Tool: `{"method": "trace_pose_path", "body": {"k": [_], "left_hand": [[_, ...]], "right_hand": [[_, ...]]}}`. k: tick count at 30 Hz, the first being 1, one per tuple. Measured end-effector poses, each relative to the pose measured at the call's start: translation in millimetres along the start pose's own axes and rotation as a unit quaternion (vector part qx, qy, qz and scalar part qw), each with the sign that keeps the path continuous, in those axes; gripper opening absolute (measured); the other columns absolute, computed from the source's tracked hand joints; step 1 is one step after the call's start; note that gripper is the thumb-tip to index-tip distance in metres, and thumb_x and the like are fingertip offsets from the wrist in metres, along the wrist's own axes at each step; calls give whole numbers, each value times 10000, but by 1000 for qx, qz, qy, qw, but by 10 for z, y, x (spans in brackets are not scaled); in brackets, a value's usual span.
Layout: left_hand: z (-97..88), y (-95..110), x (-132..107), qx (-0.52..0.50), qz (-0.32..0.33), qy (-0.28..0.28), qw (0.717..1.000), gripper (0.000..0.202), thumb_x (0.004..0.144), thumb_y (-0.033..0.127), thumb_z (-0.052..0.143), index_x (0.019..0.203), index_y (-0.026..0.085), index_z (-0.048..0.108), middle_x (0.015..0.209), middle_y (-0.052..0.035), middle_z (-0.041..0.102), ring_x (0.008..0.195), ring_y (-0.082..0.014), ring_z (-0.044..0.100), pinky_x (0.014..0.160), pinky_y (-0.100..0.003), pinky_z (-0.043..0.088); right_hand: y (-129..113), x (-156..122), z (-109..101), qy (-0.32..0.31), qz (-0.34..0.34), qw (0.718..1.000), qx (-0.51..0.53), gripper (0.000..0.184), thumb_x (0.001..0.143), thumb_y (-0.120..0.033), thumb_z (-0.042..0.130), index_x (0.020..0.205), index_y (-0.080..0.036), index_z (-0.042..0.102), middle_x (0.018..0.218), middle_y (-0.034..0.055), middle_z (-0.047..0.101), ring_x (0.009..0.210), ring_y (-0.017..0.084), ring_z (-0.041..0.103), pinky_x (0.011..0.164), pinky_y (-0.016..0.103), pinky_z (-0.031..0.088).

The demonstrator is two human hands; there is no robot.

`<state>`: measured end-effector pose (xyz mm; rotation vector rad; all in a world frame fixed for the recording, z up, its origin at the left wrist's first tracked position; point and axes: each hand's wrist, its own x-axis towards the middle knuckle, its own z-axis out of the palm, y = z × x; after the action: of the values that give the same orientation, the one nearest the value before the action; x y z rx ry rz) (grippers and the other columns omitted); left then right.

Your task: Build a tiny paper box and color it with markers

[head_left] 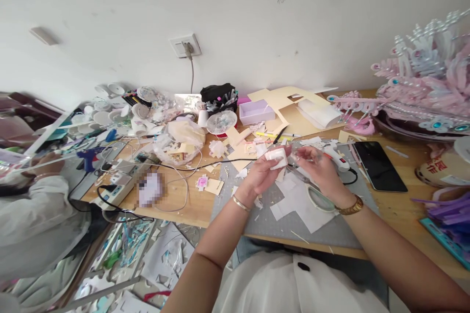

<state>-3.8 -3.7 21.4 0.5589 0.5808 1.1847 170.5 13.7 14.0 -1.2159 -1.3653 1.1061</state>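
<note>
My left hand (261,173) is closed around a small white box-like piece (276,158), held above the grey cutting mat (262,225). Just to its right is my right hand (316,168), its fingers bent and drawn together near the piece; whatever they pinch is too small to make out. Below my right hand lie scissors (318,199) with pale handles, partly covered by it. Cut white paper (293,205) is spread on the mat under both hands. A white glue gun (340,157) rests right of my right hand.
A black tablet (380,166) lies at the right, near pink beaded crowns (422,93). Behind my hands are a lilac box (256,111) and cream card sheets (282,100). Left are a power strip (113,188), cables and a blue glue gun (90,156) beside another person's sleeve (40,215).
</note>
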Motion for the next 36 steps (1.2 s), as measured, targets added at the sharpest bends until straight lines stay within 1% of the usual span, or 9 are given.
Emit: {"method": "trace_pose_path", "body": {"k": [4, 7, 12, 16, 19, 24, 27, 32, 36], "left_hand": [[-14, -70, 23, 26, -8, -8, 1000, 388, 687, 170, 746, 1075, 158, 734, 1179, -104, 736, 1176, -252, 635, 1035, -341, 425], [-20, -98, 33, 23, -24, -21, 999, 380, 676, 181, 739, 1055, 153, 742, 1174, -108, 736, 1163, -255, 636, 990, -326, 440], [-1, -87, 11, 21, -37, -22, 999, 433, 688, 250, 749, 1108, 148, 732, 1226, -127, 714, 1144, -266, 634, 959, -344, 458], [9, -105, -19, 96, -21, 30, 995, 423, 680, 359, 847, 1029, 142, 746, 1017, -102, 760, 964, -231, 673, 895, -343, 463], [21, -143, -27, 130, -21, 42, 990, 442, 660, 431, 872, 966, 133, 757, 906, -80, 762, 909, -218, 675, 883, -343, 465], [8, -182, -6, 115, -33, 43, 992, 409, 649, 454, 875, 898, 145, 773, 820, -59, 758, 827, -199, 688, 810, -315, 499], [-48, -174, 28, 86, -34, 67, 993, 416, 616, 435, 899, 884, 144, 770, 801, -54, 758, 741, -169, 679, 762, -295, 515], [-102, -148, 55, 39, -38, 75, 996, 449, 616, 380, 911, 955, 130, 754, 959, -94, 773, 874, -217, 718, 921, -390, 541], [-67, -170, 14, 60, -63, 38, 995, 376, 695, 368, 862, 977, 144, 754, 1029, -108, 768, 1006, -272, 713, 1009, -469, 514]], "right_hand": [[-3, -41, 74, -76, 52, 993, 71, 476, 615, -604, 829, 874, -220, 720, 896, 49, 745, 855, 223, 676, 802, 378, 536], [-26, -72, 109, -99, 60, 989, 92, 448, 613, -604, 832, 836, -222, 759, 870, 54, 776, 838, 236, 699, 805, 392, 550], [-20, -83, 92, -78, 73, 990, 94, 429, 596, -602, 838, 804, -230, 788, 861, 49, 793, 843, 256, 717, 807, 403, 561], [32, -63, 65, -62, 105, 990, 71, 450, 562, -593, 851, 797, -213, 793, 859, 65, 798, 784, 242, 710, 766, 377, 556], [49, -51, 62, -56, 114, 991, 46, 442, 548, -580, 851, 775, -205, 793, 843, 77, 797, 752, 242, 704, 728, 367, 552], [13, -58, 49, -56, 101, 993, 8, 390, 573, -542, 828, 762, -203, 790, 819, 77, 790, 758, 252, 705, 710, 364, 550], [5, -47, 5, -60, 96, 994, 3, 373, 609, -512, 807, 823, -207, 786, 872, 76, 792, 815, 260, 707, 752, 380, 550], [54, 6, -69, 30, 69, 997, 12, 370, 616, -491, 799, 853, -212, 742, 952, 77, 768, 913, 252, 684, 854, 400, 533], [95, -5, -41, 21, 58, 998, 0, 330, 632, -414, 781, 896, -220, 746, 1015, 72, 758, 904, 239, 679, 806, 378, 545]]}}
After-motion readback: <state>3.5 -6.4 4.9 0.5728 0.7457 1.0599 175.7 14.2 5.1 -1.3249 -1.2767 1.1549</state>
